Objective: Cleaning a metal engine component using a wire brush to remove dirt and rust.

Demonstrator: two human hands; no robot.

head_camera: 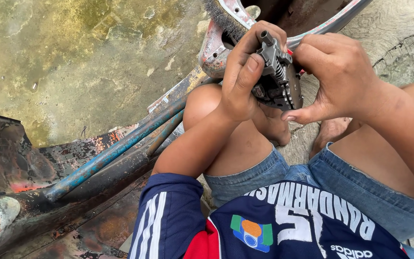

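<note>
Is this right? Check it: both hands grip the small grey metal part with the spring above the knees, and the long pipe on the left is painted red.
Not quite. The head view shows the left hand and right hand both gripping the grey metal part with the spring above the knees, but the long pipe on the left is blue, worn and rusty, not red.
</note>
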